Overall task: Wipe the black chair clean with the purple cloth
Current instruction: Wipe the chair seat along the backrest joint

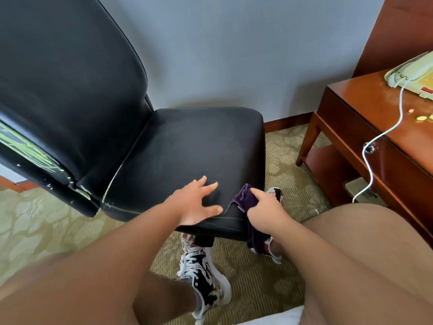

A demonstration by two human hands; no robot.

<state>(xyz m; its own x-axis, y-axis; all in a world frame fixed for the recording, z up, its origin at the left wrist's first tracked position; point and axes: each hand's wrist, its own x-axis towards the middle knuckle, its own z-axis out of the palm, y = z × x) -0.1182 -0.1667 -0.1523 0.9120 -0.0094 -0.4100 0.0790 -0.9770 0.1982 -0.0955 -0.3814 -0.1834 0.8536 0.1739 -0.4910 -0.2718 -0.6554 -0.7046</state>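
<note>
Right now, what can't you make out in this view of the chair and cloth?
All in the head view:
chair: backrest top cut off by the top and left edges; base hidden under the seat.
cloth: middle hidden behind the right hand holding it.
left hand: whether its palm touches the seat is unclear.
phone: cut off by the right edge.
small round things on the desk: too small to identify.

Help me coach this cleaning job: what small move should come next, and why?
Probably sweep the cloth inward across the seat of the chair. The right hand grips the cloth bunched at the seat's front right corner, part of it hanging off the edge. The left hand lies open by the front edge, seemingly steadying the chair.
</note>
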